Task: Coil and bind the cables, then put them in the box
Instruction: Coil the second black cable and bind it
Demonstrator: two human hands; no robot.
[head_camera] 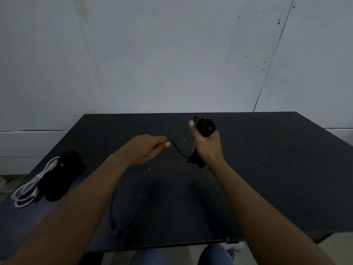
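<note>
Two bundles: white cable [28,190] and black bundle [61,176], touching, at the table's [267,169] left edge.
Front edge: dark cable [116,217] lying loose.
Left hand [143,148]: pinches the loose strand [179,152].
Right hand [207,146]: fist wrapped round the black coil [205,125], above mid-table.
Table: matt black, pale flecks.
Wall [172,54]: grey panels, with a seam and small holes on the right.

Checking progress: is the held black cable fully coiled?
Partly coiled: the right hand grips the black cable in a bundle, and a loose tail runs to the left hand.
</note>
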